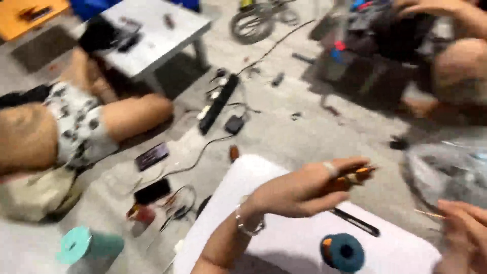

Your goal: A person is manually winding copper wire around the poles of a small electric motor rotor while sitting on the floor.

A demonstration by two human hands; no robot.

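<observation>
**Orange tool gripped over white board**

Head view: the left hand [299, 190] clenches a blurred orange-handled tool [355, 176] above the white board [284, 238]. The right hand [464, 236] pinches a thin stick [428, 214]. A teal spool [343, 251] and black pen [356, 222] lie beneath.

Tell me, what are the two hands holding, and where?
The left hand grips an orange tool around its handle, tip end sticking out. The right hand pinches a thin stick by one end with its fingers.
</observation>
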